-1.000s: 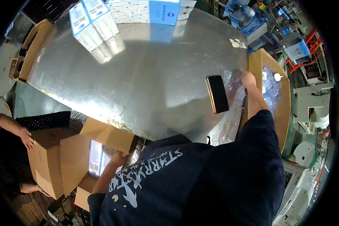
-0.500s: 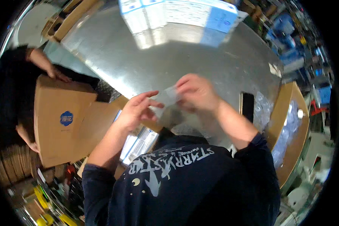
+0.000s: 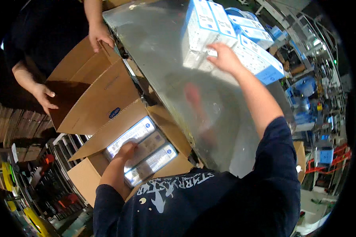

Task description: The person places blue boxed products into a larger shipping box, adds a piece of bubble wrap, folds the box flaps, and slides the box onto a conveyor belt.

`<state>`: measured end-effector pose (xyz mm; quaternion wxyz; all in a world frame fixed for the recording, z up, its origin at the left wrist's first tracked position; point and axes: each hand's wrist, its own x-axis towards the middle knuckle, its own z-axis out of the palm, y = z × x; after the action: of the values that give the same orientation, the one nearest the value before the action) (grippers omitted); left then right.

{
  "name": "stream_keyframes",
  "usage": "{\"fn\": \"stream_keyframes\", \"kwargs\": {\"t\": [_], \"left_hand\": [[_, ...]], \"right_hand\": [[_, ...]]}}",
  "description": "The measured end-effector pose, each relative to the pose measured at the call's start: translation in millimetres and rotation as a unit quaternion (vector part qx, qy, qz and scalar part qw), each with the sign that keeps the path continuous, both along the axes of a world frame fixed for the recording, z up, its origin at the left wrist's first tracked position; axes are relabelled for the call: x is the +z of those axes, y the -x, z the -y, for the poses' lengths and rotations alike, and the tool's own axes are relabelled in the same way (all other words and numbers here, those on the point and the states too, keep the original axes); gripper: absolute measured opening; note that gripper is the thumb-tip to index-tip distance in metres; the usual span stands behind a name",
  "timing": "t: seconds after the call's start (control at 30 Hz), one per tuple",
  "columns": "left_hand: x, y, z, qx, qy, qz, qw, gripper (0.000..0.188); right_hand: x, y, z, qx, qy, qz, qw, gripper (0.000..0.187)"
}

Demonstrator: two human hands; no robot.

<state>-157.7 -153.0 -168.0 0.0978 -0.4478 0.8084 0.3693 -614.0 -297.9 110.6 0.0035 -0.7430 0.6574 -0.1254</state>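
Observation:
My left hand [image 3: 127, 150] reaches down into an open brown carton [image 3: 103, 132], over the packed contents; its fingers are mostly hidden. White-and-blue boxes lie in that carton, one long box [image 3: 134, 132] toward the far side and another [image 3: 152, 164] toward me, with a duller grey-brown strip between them. My right hand [image 3: 224, 58] is stretched out over the metal table, thumb and forefinger apart at the near lower corner of an upright pair of white-and-blue boxes [image 3: 209, 23]. I cannot tell whether it bears any weight.
At the left a co-worker's hands [image 3: 100, 36] are at a second open brown carton [image 3: 101, 93]. More white-and-blue boxes [image 3: 259, 57] stand beside the upright pair on the metal table [image 3: 158, 51]. Flat cardboard is stacked at the far left [image 3: 19, 124], and red racks [image 3: 328, 162] stand at the right.
My hands have parted from the small clear piece they handled together: the left went down into the carton, the right out to the boxes. The view has turned left. The co-worker's carton now stands open.

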Motion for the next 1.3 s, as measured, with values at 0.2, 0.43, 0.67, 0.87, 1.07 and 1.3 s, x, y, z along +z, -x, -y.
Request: {"fn": "stream_keyframes", "kwargs": {"t": [0.2,0.43,0.67,0.87,1.07,1.3], "left_hand": [[7.4,-0.1,5.3,-0.005,-0.002,-0.015,1.000,0.024],[21.0,0.4,-1.5,0.094,-0.040,-0.004,0.995,0.018],[6.6,11.1,15.5,0.193,-0.005,-0.021,0.981,0.027],[62.2,45.3,22.0,0.243,0.127,0.067,0.959,0.043],[76.6,29.0,11.1,0.160,0.097,-0.062,0.980,0.035],[202.6,102.4,83.1,0.172,0.095,-0.247,0.949,0.017]], "right_hand": [[3.2,23.3,98.7,-0.158,0.001,-0.113,0.981,0.044],[-30.2,19.1,40.7,-0.037,0.129,-0.087,0.987,0.018],[17.5,82.0,88.7,-0.084,0.081,-0.116,0.986,0.042],[-6.8,74.4,85.5,-0.283,-0.039,-0.049,0.957,0.056],[26.9,84.8,-49.6,-0.096,-0.080,0.101,0.987,0.070],[23.4,163.0,19.7,-0.305,-0.096,-0.225,0.920,0.058]]}}
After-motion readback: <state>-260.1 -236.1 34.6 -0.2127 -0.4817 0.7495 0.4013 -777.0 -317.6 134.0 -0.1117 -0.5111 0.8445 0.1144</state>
